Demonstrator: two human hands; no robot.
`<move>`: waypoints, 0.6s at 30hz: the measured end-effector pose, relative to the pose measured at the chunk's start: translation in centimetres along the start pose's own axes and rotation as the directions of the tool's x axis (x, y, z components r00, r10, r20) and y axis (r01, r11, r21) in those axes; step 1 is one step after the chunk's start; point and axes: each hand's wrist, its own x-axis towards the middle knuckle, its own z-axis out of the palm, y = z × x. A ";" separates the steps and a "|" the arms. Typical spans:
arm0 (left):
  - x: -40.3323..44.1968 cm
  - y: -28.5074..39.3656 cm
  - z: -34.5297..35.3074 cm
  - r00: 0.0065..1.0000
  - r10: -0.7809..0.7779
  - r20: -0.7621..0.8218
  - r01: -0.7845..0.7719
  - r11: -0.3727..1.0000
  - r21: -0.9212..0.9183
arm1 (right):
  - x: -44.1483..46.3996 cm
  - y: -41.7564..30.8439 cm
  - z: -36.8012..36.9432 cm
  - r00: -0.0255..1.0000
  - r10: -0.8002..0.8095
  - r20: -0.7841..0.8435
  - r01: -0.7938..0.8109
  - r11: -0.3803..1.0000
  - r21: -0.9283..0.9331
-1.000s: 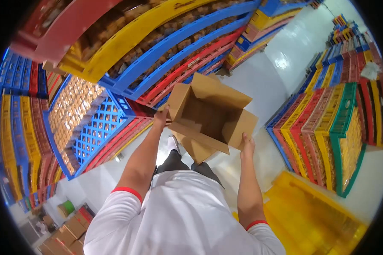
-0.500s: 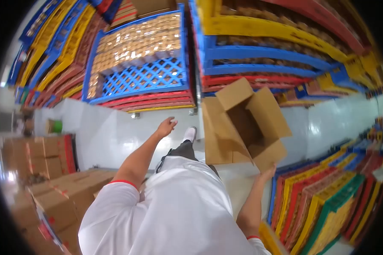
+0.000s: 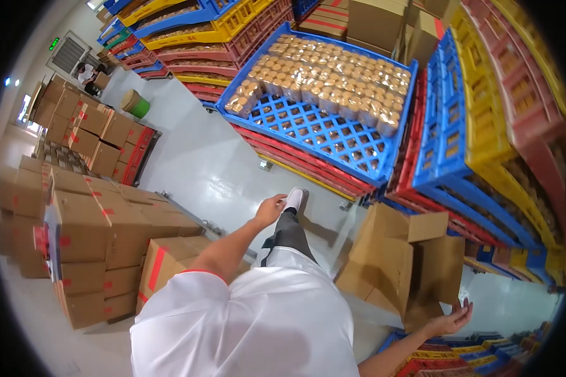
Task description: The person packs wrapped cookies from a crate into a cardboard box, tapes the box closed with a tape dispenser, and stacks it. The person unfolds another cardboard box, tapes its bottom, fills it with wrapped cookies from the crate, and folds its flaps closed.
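Note:
My left hand (image 3: pixel 272 209) hangs over the floor beside my shoe (image 3: pixel 295 198), fingers loosely apart with nothing in them. On the right, my right hand (image 3: pixel 449 319) is held out with its fingers spread, beside the lower flap of an open cardboard box (image 3: pixel 374 254). Whether it touches that flap I cannot tell. The box is tilted, its flaps folded out and its visible inside bare. Ahead of me, a blue plastic crate (image 3: pixel 333 147) tops a stack of red and yellow crates. Clear-wrapped packs of round, brown-topped items (image 3: pixel 333 78) fill its far part; the near lattice shows.
Stacked crates (image 3: pixel 484 138) rise close on the right, and more crates (image 3: pixel 195 44) stand far left. Taped cartons (image 3: pixel 100 235) fill the left side. A green-and-tan bin (image 3: pixel 135 103) stands on the white floor (image 3: pixel 195 151). A person (image 3: pixel 89 76) is in the far background.
My view has turned left, so the blue crate and open box appear farther right. My right hand has gone from gripping the box's flap to spread fingers. My left hand stays low.

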 end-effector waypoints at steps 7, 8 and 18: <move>13.1 7.3 -11.4 0.846 0.468 -0.257 -0.410 0.878 0.249 | -15.4 -7.0 22.0 0.688 -0.119 0.716 0.111 0.992 0.059; 16.6 6.6 -14.3 0.828 0.467 -0.311 -0.392 0.878 0.276 | -18.0 -8.7 25.4 0.623 -0.085 0.777 0.113 0.993 0.017; 33.0 1.4 -26.9 0.894 0.299 -0.332 -0.002 0.746 0.666 | -27.9 -19.5 44.5 0.183 -0.181 0.966 0.367 0.925 0.104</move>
